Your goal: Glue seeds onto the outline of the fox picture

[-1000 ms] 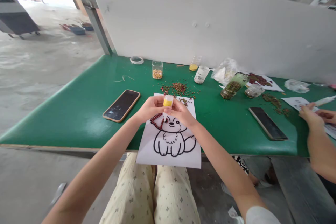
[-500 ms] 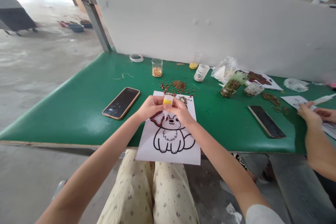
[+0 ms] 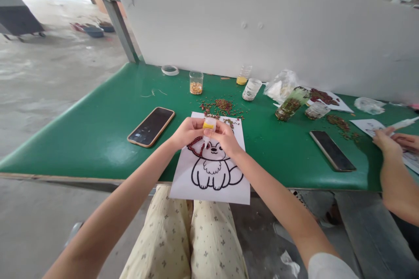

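Note:
A small translucent glue bottle (image 3: 209,124) with a yellow band is tipped nozzle-down over the drawing. My left hand (image 3: 187,133) grips it from the left and my right hand (image 3: 226,137) from the right, fingers of both closed around it. Beneath lies a white sheet (image 3: 183,187) with a black-outlined cartoon animal, its near edge overhanging the table. Dark red bits line the animal's ear (image 3: 195,145) at the left, close to the nozzle. My hands hide part of the head. Loose reddish and green seeds (image 3: 224,104) lie in a small pile just past the sheet.
On the green table (image 3: 98,117) are a phone (image 3: 151,127) at left, a jar of yellow kernels (image 3: 196,83), a tilted cup (image 3: 252,90), a green-tinted jar (image 3: 292,103) and another phone (image 3: 331,151). A co-worker's hands (image 3: 388,141) work over another sheet at right.
The camera view has shifted very slightly. Both my hands stay on the glue bottle over the same part of the drawing. The co-worker's hands have moved a little.

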`<state>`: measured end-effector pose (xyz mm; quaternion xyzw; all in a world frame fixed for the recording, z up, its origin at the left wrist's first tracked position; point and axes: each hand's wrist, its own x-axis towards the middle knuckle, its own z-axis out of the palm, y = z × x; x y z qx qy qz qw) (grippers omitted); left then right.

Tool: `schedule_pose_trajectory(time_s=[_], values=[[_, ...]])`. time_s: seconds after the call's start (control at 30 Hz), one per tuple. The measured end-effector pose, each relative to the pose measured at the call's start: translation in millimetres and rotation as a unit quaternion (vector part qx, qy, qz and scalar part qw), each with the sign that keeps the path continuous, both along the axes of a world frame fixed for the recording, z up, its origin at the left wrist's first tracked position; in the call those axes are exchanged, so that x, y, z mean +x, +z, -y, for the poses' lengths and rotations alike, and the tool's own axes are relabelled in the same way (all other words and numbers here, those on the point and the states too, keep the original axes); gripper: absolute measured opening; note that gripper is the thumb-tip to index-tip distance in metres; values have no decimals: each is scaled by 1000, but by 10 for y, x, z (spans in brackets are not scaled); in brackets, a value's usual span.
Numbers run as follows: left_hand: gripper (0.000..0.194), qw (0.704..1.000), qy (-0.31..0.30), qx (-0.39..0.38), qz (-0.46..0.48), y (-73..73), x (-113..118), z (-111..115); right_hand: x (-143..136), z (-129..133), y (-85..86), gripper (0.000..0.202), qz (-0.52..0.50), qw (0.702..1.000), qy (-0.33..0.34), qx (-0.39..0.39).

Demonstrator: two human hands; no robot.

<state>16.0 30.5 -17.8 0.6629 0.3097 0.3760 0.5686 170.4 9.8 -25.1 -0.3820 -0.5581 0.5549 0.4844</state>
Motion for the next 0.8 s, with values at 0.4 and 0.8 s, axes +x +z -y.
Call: schedule_pose_trajectory(time_s=[0.4,0.8], values=[[28,1000,12,15,-9,-13,3,-8,-9,6,-5,41,-6,1000,-2,7],[24,999,13,28,-8,-46,-2,-25,-16,6,-30,41,-8,1000,-8,7]])
